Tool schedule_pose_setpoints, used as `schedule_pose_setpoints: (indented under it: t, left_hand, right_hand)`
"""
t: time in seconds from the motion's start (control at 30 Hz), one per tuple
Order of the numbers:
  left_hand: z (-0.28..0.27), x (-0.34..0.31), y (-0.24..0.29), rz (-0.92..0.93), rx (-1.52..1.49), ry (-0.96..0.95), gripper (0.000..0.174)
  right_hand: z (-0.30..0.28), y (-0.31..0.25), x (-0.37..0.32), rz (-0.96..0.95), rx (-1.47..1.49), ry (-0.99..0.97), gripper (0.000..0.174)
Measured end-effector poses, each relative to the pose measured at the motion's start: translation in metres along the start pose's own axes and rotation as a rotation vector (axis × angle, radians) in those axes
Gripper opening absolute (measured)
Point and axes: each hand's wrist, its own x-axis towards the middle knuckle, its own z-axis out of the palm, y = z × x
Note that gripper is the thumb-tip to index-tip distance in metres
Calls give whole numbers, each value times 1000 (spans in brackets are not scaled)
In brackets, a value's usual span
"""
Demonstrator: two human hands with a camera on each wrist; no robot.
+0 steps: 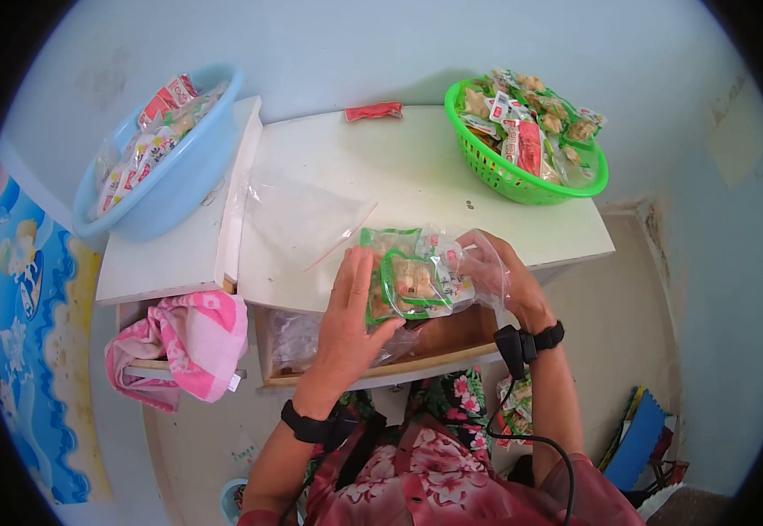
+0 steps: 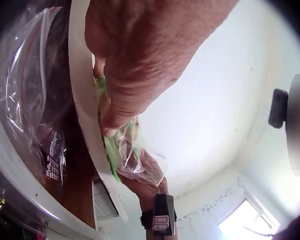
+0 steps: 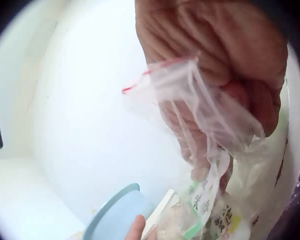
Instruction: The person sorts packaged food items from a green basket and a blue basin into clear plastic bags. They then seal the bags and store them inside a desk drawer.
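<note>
Snack packets with green edges (image 1: 417,279) lie in a clear zip bag (image 1: 484,282) at the table's front edge, pale chunks showing through their windows. My left hand (image 1: 344,320) rests against their left side, fingers straight, thumb at the near edge. From the right, my right hand (image 1: 515,279) grips the bag near its mouth; the clear plastic covers part of its fingers. In the right wrist view the bag's red-lined mouth (image 3: 162,65) hangs over the right hand (image 3: 215,65). The left wrist view has the left thumb (image 2: 117,117) on the packets.
An unfilled zip bag (image 1: 298,219) lies left on the white table (image 1: 417,167), a red packet (image 1: 373,111) behind. A green basket (image 1: 522,187) and a blue basin (image 1: 175,206) hold packets. Below is an open drawer (image 1: 452,337) with plastic bags; a pink towel (image 1: 202,342) hangs left.
</note>
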Motion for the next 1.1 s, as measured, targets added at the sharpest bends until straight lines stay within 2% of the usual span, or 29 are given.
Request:
schedule_pose_setpoints:
  t: [0.07,0.17,0.27,0.37,0.57,0.67,0.7,0.87,1.0,1.07,1.1]
  left_hand:
    - [2,2,1,22,3,22,107]
    - [7,2,-7,95,42,3,105]
    - [8,4,-4,61,76,12,104]
    - [11,4,-5,-6,20,80,104]
    - [18,6,2,14,18,104,96]
    - [15,10,4,97,172,114,86]
    - [13,10,3,100,176,112,84]
    - [11,11,0,120,163,115,76]
    - [11,8,-10,128,122,80,72]
    - [9,9,-14,100,52,58,69]
    - [4,10,-14,131,135,46,68]
  right_hand:
    - [0,14,13,-99,-103,8,23]
    - [7,12,18,-106,-41,-46,23]
    - [21,14,17,-147,-49,131,24]
    - [27,24,13,-146,6,210,24]
    - [61,26,15,-297,-48,401,17]
    - [72,28,17,-172,-113,362,11]
    - [71,32,18,-169,-86,318,19]
    - [54,33,5,-176,104,147,11]
    - [46,29,1,-170,160,170,22]
    - [41,34,1,-163,81,239,32]
    - [36,35,5,-171,39,285,37]
